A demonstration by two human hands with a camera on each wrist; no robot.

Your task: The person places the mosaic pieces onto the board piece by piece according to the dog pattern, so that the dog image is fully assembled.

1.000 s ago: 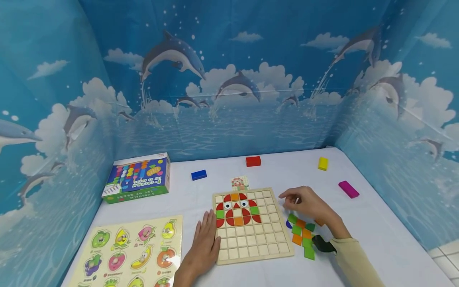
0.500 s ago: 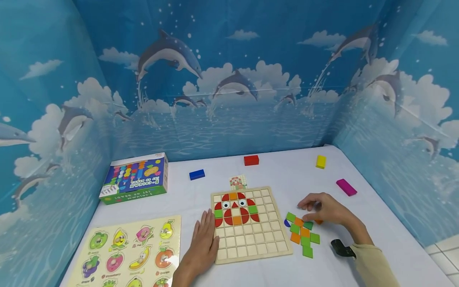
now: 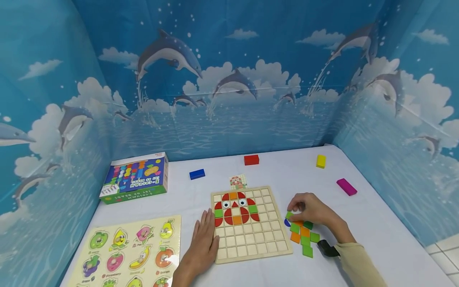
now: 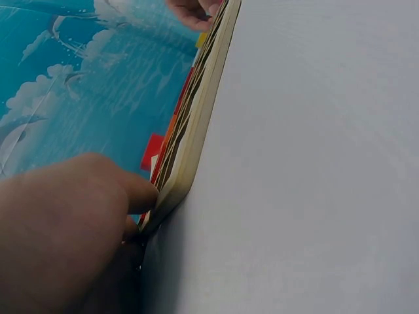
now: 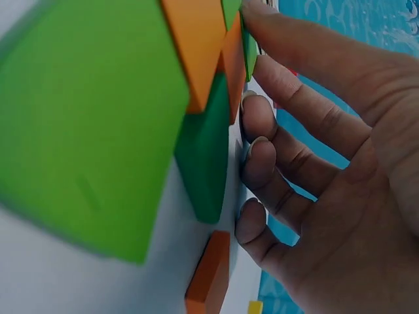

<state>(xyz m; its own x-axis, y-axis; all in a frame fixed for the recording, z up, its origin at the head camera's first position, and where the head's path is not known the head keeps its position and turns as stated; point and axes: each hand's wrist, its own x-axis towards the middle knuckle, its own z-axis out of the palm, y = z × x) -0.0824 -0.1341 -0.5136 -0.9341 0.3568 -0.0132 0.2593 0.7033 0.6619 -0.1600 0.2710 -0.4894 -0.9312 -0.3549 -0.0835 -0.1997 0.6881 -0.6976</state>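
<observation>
In the head view my left hand lies with straight fingers along the left edge of the wooden grid board. Its thumb touches the frame in the left wrist view. A face pattern of red, orange and green tiles with two eye pieces fills the upper left of the grid. My right hand, just right of the board, pinches a light green square tile between thumb and index finger. Beneath that hand is a cluster of loose tiles: orange squares, green squares, a dark green piece and a partly hidden blue piece.
A small pattern card lies behind the board. Blue, red, yellow and magenta blocks are spread out behind. At left are a fruit puzzle board and a toy box.
My right hand first drew back from beside the board to the right, over the loose tiles. It then came left and lower onto the light green tile. The left hand stays on the board.
</observation>
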